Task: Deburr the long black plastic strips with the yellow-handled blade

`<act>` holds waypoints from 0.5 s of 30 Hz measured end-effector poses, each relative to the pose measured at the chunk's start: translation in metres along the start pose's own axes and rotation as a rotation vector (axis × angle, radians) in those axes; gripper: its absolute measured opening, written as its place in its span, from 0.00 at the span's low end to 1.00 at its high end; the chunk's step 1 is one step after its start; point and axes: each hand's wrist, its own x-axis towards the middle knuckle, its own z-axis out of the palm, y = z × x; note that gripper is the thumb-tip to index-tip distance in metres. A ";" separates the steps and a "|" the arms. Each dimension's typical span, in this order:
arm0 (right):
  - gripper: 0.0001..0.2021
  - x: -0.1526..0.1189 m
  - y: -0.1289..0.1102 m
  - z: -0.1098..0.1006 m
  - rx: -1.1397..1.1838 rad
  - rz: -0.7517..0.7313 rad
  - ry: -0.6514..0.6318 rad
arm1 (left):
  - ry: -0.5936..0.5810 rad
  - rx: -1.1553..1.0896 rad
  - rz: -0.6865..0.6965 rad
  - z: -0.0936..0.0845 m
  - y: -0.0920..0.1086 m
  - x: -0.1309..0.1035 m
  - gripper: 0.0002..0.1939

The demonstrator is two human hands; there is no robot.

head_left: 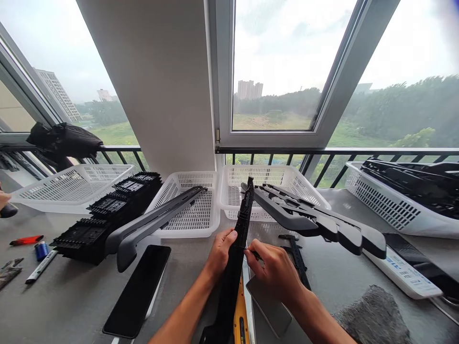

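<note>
A long black plastic part (233, 267) stands out from the near edge towards the middle basket. My left hand (221, 251) is closed round its left side, thumb on top. On its right side my right hand (270, 265) is closed in a pinch on a small thin dark object, whose tip meets the part's edge; what it is I cannot make out. Beneath them lie a yellow tool (241, 317) and a grey flat device (270, 308). A dark caliper (298, 260) is just right of my right hand.
Grey parts rest across the left-centre basket (211, 224) and the centre basket (276, 172). Black stacked parts (107, 210) and a phone (138, 291) lie left. Right are a filled basket (387, 205), a white box (401, 274) and a grey cloth (373, 317). Another person's hand (4, 198) shows far left.
</note>
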 end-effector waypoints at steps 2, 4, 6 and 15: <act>0.16 0.000 -0.001 -0.001 0.000 -0.001 -0.006 | 0.006 0.000 0.014 0.002 0.000 0.000 0.31; 0.16 0.000 -0.002 0.000 0.001 -0.005 -0.013 | 0.017 -0.010 0.021 0.003 -0.001 0.000 0.32; 0.16 -0.001 -0.003 0.000 0.003 -0.006 -0.018 | 0.024 -0.022 0.019 0.004 -0.001 0.001 0.34; 0.15 -0.002 -0.007 0.004 0.021 -0.021 -0.053 | 0.025 -0.098 -0.033 0.002 -0.003 0.003 0.30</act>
